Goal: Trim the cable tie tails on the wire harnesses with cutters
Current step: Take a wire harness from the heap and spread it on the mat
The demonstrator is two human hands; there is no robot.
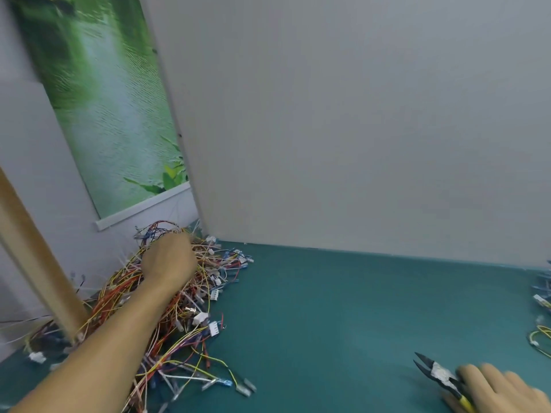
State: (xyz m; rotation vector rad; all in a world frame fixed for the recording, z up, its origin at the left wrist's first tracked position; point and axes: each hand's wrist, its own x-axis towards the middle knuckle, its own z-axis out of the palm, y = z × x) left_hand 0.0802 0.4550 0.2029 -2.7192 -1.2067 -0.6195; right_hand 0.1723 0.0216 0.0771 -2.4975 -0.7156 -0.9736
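Observation:
A big tangled pile of wire harnesses (185, 296), with red, yellow, blue and white wires, white connectors and pale tie tails, covers the left of the teal table (343, 308). My left hand (168, 262) reaches into the top of the pile with its fingers curled into the wires at the far side. At the bottom right my right hand (498, 389) holds black cutters (438, 375) with yellow handles. Their jaws are parted and point left, low over the table.
A grey panel (357, 129) stands along the table's back edge. A tan post (38, 263) leans at the left, its foot in the wire pile. More harnesses (542, 311) lie at the right edge. A green poster (104, 108) hangs behind.

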